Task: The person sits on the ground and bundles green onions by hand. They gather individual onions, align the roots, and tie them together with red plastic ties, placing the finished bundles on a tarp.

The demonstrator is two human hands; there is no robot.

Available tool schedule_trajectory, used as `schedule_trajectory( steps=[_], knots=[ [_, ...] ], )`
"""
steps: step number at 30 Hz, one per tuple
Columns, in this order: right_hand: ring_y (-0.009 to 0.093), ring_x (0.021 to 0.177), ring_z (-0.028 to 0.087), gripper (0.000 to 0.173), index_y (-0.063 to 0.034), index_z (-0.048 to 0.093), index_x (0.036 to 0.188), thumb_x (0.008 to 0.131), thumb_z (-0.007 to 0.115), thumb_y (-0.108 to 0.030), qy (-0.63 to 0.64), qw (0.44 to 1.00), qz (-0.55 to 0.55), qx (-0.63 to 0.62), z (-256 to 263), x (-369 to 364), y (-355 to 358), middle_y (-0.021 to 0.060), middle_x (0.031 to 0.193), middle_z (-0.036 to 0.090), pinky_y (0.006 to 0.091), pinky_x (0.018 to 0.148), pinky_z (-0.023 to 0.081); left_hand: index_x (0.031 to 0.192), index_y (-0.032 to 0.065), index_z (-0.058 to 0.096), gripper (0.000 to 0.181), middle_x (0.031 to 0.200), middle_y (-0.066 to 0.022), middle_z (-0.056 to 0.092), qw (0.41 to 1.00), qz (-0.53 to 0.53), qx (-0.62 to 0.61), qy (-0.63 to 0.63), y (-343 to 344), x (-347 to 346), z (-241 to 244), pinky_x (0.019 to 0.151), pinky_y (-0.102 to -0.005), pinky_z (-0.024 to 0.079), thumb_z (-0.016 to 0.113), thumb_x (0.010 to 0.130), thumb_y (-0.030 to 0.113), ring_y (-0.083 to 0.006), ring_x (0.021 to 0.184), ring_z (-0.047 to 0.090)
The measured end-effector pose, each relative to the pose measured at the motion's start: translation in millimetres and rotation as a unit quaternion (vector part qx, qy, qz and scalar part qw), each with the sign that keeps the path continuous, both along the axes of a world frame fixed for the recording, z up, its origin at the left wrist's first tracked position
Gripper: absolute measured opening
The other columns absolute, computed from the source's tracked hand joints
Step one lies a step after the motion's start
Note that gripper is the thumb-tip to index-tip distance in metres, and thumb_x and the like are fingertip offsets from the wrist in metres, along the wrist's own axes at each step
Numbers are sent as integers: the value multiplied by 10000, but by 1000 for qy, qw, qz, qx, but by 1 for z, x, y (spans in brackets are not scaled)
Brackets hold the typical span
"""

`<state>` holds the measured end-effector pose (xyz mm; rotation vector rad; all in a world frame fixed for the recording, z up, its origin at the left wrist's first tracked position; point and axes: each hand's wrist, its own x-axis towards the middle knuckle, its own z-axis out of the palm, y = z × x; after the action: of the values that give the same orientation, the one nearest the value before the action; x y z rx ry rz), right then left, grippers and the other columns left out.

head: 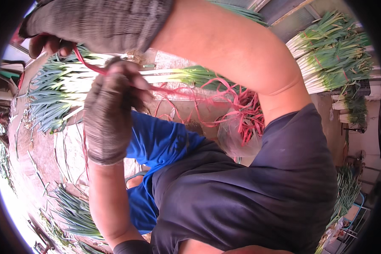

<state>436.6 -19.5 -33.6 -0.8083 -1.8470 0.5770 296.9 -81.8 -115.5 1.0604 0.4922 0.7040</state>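
My right hand (92,25), in a worn grey knit glove, is raised at the upper left, its fingers closed on a red plastic strip (85,62). Just below it, my left hand (108,114), gloved alike, grips the same strip, which runs between the two hands. Past my left hand, the blurred strip trails right towards a tangled bunch of red strips (249,108) in a clear plastic bag (238,136) near my waist. Beyond my hands lie long green onions (60,92) with white stalks, partly hidden by my left hand. More onions (184,74) extend behind my right forearm.
Bundles of green onions tied with red strips (333,57) are stacked at the upper right over a dark crate (363,87). Loose onions (76,212) lie on the floor at the lower left. Another heap (346,190) stands at the lower right beside a metal-framed rack (357,219).
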Motion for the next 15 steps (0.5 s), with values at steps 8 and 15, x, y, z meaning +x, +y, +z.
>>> schedule_trajectory(
  steps=[8,15],
  knots=[
    [223,683,655,392,6,689,948,940,551,-361,-215,898,70,-377,-137,84,-96,138,786,674,381,624,533,1166,18,584,315,926,-62,609,978,177,12,-113,107,-71,-33,690,-281,501,480,1027,280,-186,803,607],
    [37,484,425,260,-59,679,930,927,600,-307,-12,840,-83,-536,-149,154,-103,-38,589,501,205,431,326,1202,-9,577,270,967,-85,630,957,234,-5,-174,222,-285,-108,813,-270,532,497,1004,157,-188,903,604]
  ],
)
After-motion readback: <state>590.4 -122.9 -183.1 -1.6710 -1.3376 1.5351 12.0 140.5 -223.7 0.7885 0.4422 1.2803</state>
